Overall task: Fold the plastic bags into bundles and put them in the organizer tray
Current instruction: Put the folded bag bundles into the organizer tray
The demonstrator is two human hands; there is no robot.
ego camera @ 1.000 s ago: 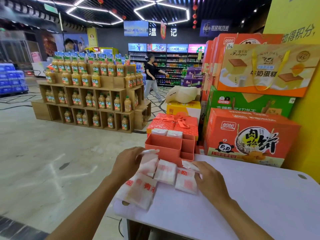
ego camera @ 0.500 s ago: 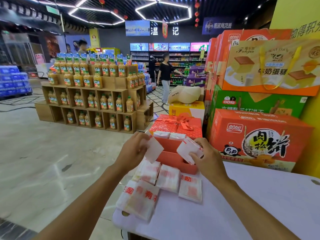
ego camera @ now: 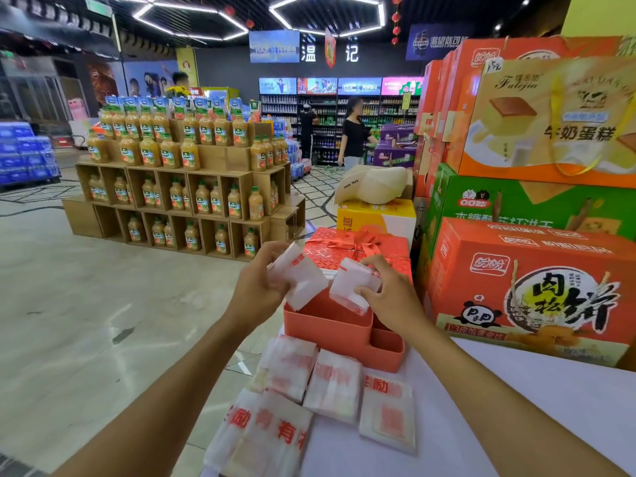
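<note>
White table (ego camera: 516, 407), near edge: one bag (ego camera: 261, 432), large and loosely folded, red lettering up, long axis running away from the viewer, near end overhanging the edge.

Next: flat bundles (ego camera: 335, 383), three side by side, touching or nearly so, long axes pointing toward the tray.

Tray (ego camera: 344, 339): coral plastic, compartmented, just behind the row.

Over the tray:
- Left hand (ego camera: 256, 287): fingers and thumb pinch the left bundle (ego camera: 303, 280). Its long axis slants down to the right, with the lower corner at the tray's left rim; contact cannot be told.
- Right hand (ego camera: 389, 297): fingertips pinch the right bundle (ego camera: 352, 287), tilted, lower end dipping toward the tray's middle.

Behind: red gift box (ego camera: 358, 246) with ribbon. Right: orange carton (ego camera: 530, 287), touching the table. Far left: juice bottles (ego camera: 179, 187) on wooden crates.
</note>
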